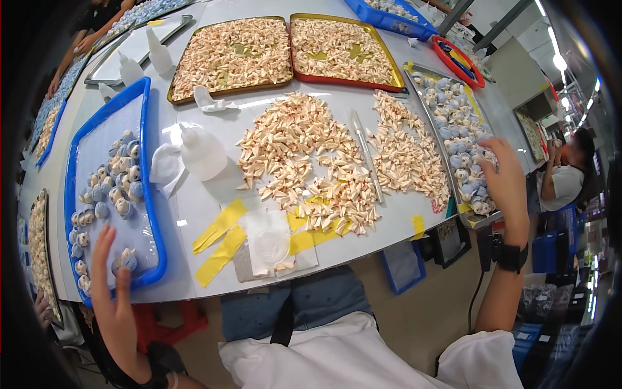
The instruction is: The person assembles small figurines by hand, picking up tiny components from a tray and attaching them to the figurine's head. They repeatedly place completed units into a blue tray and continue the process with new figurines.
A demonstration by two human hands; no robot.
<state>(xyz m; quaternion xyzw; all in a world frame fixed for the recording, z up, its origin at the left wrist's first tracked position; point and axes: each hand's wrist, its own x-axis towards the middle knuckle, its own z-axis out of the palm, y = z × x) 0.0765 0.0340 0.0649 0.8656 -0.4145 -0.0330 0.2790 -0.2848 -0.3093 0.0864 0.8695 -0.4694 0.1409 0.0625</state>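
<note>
L hand (115,285): fingers spread, nothing gripped, at blue tray (160,259) left of cream pile (298,129), thumb beside blue-and-cream piece (126,260) | R hand (506,178): half-curled over metal tray (481,222) right of pile, can't tell if holding | similar pieces (457,129) in both trays | squeeze bottle (203,155) left of pile

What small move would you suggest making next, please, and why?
I would probably pinch one of the blue-and-cream pieces with the right hand: its fingertips are already at the metal tray that holds them, while the left hand is at the blue tray, beside a similar piece.
</note>
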